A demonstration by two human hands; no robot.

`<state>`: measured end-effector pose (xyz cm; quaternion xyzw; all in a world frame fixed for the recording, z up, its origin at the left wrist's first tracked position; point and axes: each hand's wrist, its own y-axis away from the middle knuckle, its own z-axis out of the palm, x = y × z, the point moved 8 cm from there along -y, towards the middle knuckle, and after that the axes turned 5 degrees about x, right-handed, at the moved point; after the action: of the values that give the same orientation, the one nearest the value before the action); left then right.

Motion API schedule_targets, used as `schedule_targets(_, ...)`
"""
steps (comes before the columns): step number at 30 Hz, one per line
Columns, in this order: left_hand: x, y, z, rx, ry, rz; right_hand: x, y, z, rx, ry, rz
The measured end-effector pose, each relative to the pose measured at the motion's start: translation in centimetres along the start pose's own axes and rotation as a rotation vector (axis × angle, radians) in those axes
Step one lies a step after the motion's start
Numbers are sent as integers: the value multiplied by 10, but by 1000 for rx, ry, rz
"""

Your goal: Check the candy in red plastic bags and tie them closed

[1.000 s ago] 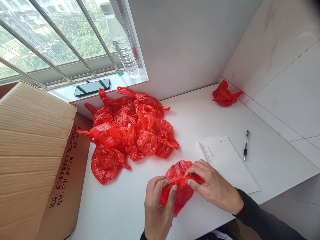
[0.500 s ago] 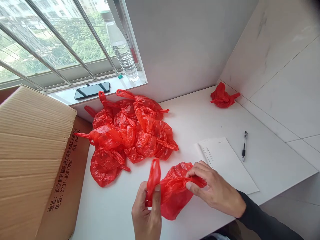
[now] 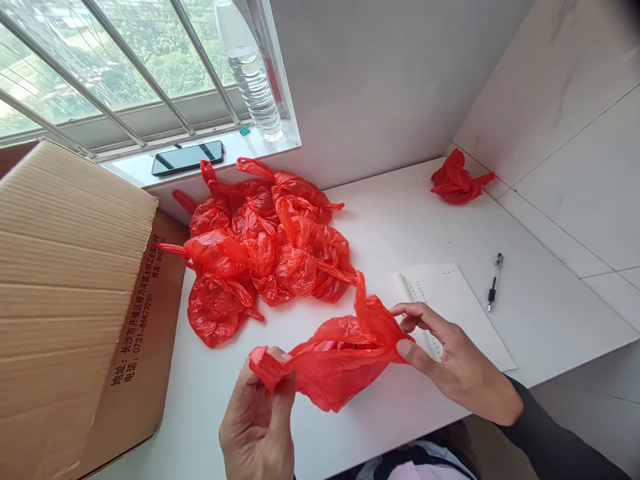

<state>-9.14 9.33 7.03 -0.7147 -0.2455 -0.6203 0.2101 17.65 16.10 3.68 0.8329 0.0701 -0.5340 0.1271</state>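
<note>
A red plastic bag (image 3: 335, 357) is stretched between both my hands just above the white table (image 3: 400, 227). My left hand (image 3: 257, 423) pinches one end of it low at the front, fingers closed around the plastic. My right hand (image 3: 453, 363) pinches the other end with thumb and forefinger, over the corner of a sheet of paper (image 3: 460, 313). Behind the bag lies a pile of several knotted red bags (image 3: 260, 250).
A large cardboard box (image 3: 65, 300) with printed text stands at the left. A single red bag (image 3: 460, 180) sits in the far right corner, a pen (image 3: 494, 281) beside the paper. On the window sill are a phone (image 3: 187, 157) and a water bottle (image 3: 253, 80).
The knotted bag has come undone: my left hand pulled its end down and to the left while my right hand held the other end, so the bag is now stretched out.
</note>
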Motion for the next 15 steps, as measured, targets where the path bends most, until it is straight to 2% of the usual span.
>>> schedule_targets(3,12,1,4,-96,-18,94,-8,2,3,-54,16,-57)
schedule_targets(5,20,3,6,-151,-93,165,-15,4,1,-42,8,-96)
schedule_targets(7,25,6,6,-142,-193,191,-18,5,-3,-13,4,-104)
schedule_targets(10,27,11,8,-95,-282,133,-21,8,-4,-10,35,-88)
schedule_targets(15,23,16,14,-74,-269,44,-24,9,-2,-31,64,-32)
